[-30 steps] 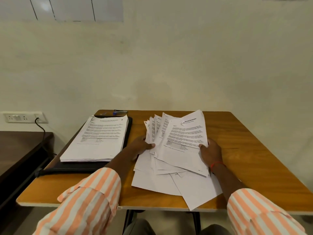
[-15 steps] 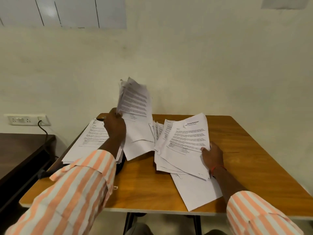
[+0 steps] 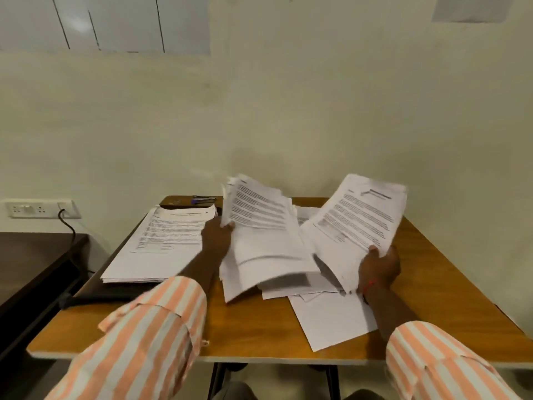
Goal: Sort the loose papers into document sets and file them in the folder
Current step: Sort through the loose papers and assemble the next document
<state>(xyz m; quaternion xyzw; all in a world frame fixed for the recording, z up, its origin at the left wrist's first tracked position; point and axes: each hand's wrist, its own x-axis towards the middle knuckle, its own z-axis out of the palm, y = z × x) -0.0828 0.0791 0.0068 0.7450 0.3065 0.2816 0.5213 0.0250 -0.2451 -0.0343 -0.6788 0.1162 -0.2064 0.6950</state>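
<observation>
My left hand (image 3: 215, 236) grips the left edge of a thick bundle of printed papers (image 3: 259, 235), raised and tilted over the middle of the wooden table (image 3: 251, 327). My right hand (image 3: 379, 265) holds a second sheaf of papers (image 3: 357, 220) by its lower right corner, lifted off the table. Under both bundles a few loose sheets (image 3: 331, 319) lie flat near the front edge. To the left, a neat stack of papers (image 3: 161, 243) rests on an open black folder (image 3: 109, 294).
A pen (image 3: 203, 200) lies at the table's far edge behind the stack. A dark side table (image 3: 31, 264) stands to the left, below a wall socket (image 3: 37, 208) with a plugged-in cable. The wall is close behind the table.
My left hand has brought its bundle down and to the right, from above the folder stack to beside the right sheaf. My right hand has lifted its sheaf off the table.
</observation>
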